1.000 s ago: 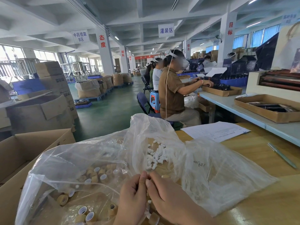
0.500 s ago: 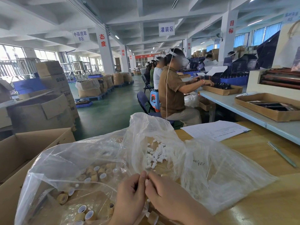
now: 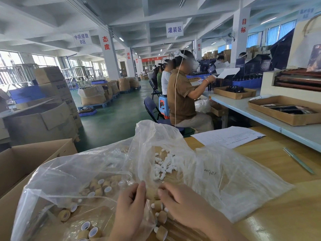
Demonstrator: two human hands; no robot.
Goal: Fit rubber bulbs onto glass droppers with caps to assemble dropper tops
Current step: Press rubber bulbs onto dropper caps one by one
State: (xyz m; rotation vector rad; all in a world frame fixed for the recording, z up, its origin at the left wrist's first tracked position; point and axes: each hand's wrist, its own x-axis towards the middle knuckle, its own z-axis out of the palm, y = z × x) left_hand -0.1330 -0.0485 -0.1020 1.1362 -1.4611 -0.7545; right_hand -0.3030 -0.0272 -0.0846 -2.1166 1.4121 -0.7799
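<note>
Nearest you, finished tops [image 3: 160,219] lie in a row on the counter [image 3: 278,214] under your wrists. Keep the tan cap [image 3: 150,193] square and push the bulb in straight, so its lip seats evenly. Your left hand [image 3: 131,204] and right hand [image 3: 180,200] are curled, fingertips pinching that cap from both sides. To the left, loose caps [image 3: 99,187] sit in the clear bag [image 3: 69,174]. Beyond, white rubber bulbs [image 3: 164,165] lie in the second bag [image 3: 234,180].

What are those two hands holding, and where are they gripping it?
Both hands, left hand and right hand, pinch one tan cap by its sides; what goes into it cannot be told.
</note>
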